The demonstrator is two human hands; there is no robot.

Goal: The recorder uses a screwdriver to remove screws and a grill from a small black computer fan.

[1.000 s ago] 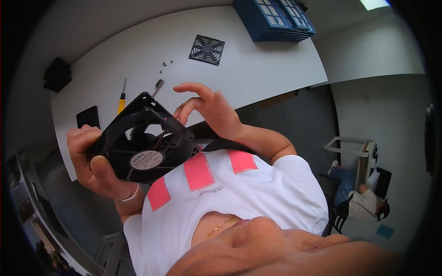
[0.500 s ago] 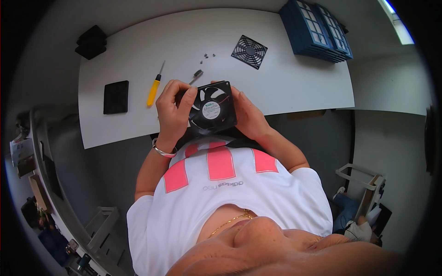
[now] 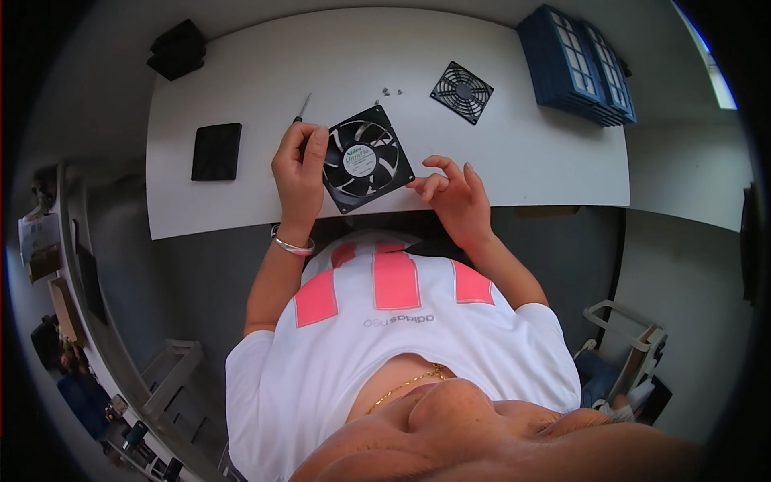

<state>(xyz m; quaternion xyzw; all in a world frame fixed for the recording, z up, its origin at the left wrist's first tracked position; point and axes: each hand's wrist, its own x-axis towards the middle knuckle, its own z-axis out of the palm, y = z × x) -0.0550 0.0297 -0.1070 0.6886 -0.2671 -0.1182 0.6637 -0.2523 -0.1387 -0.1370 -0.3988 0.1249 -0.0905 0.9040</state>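
A square black fan [image 3: 386, 149] with a round pale label on its hub is held tilted above the near part of the table. My left hand [image 3: 299, 178] is closed on its left edge, thumb on the front. By the lower right corner is my right hand [image 3: 459, 201], its fingers apart and one fingertip at that corner. Behind my left hand a screwdriver [image 3: 304, 106] shows its shaft; most of its handle is hidden. Several small screws [image 3: 385, 92] lie beyond the fan. Farther right rests a black round-slotted fan grille [image 3: 462, 92].
The white table [image 3: 265, 52] carries a flat black square part [image 3: 216, 151] at left. Stacked blue bins [image 3: 566, 68] stand at the back right, black objects [image 3: 177, 50] at the far left corner. A white cart [image 3: 630, 309] and part of a person [image 3: 596, 377] are at lower right.
The fan has turned and shifted slightly left. My right hand has moved off its right side to the lower corner, fingers spread. The small dark-headed tool is now hidden behind the fan.
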